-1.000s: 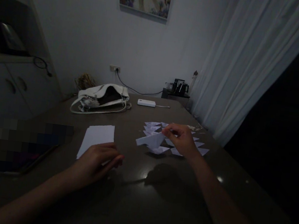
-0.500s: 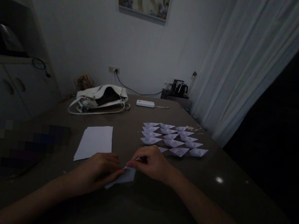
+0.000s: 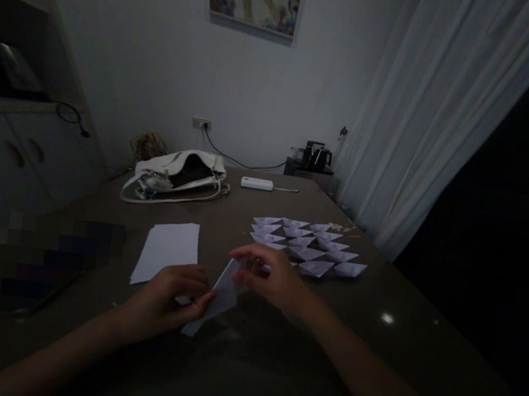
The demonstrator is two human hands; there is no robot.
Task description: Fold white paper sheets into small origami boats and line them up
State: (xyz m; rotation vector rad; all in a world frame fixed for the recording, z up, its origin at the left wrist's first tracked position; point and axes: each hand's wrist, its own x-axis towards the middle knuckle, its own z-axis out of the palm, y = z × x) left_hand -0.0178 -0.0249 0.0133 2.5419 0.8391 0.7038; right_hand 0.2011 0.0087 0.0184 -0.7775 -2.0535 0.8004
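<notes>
A piece of folded white paper (image 3: 223, 297) is held slantwise above the table, its long edge running up to the right. My left hand (image 3: 173, 296) pinches its left edge between thumb and fingers. Around the upper right end curl the fingers of my right hand (image 3: 271, 276), with the thumb against the sheet and the forefinger at its top corner. Just beyond my right hand stand several folded paper boats (image 3: 306, 253) in rows, the nearest partly hidden by that hand. A stack of white paper sheets (image 3: 169, 247) lies behind my left hand.
On the brown table (image 3: 242, 381), a white handbag (image 3: 176, 171) lies at the far left. A white power bank (image 3: 257, 183) with a short cable sits at the back. Small scraps (image 3: 340, 227) lie past the boats. A curtain (image 3: 400, 112) hangs along the right.
The folded paper has tilted up, showing more of its face. My right hand's fingers have opened somewhat and shifted up along it; my left hand has moved slightly left, still pinching.
</notes>
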